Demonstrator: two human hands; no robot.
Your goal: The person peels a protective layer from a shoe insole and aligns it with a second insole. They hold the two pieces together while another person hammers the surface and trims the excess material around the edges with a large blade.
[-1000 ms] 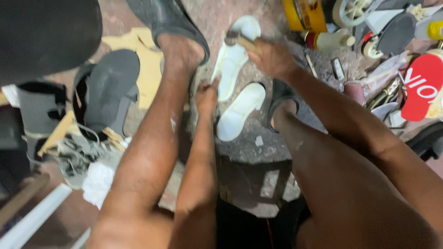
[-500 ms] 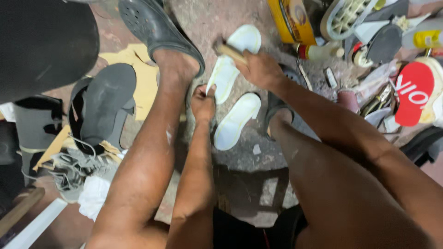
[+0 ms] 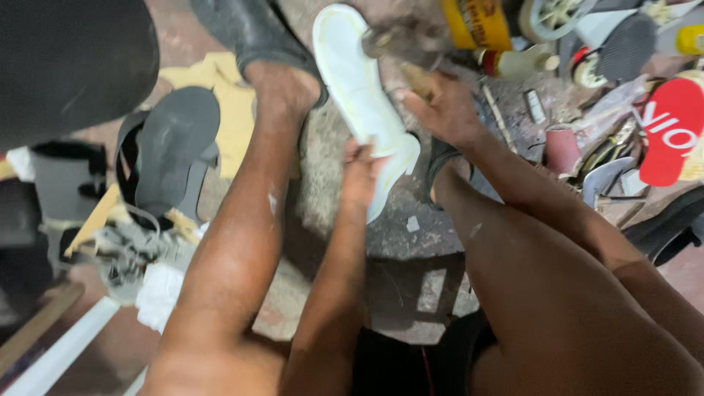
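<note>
Left hand (image 3: 361, 170) gripping one of two white soles (image 3: 352, 81), right hand (image 3: 440, 110) closed on a brush handle (image 3: 414, 77), cluttered concrete floor (image 3: 400, 242)

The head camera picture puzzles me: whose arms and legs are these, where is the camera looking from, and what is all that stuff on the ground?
There is no machine here. A person wears a camera on the head, so you look down along their own arms and bare legs to the floor. The left hand grips the lower end of a pale white shoe sole. The right hand holds a wooden-handled tool against that sole; its tip is too blurred to tell what kind it is. A second white sole lies on the ground under the first. The person's left foot wears a dark clog. On the rough floor around them lie a dark sandal, a yellow can, a small bottle and a red sole among scattered bits.
</note>
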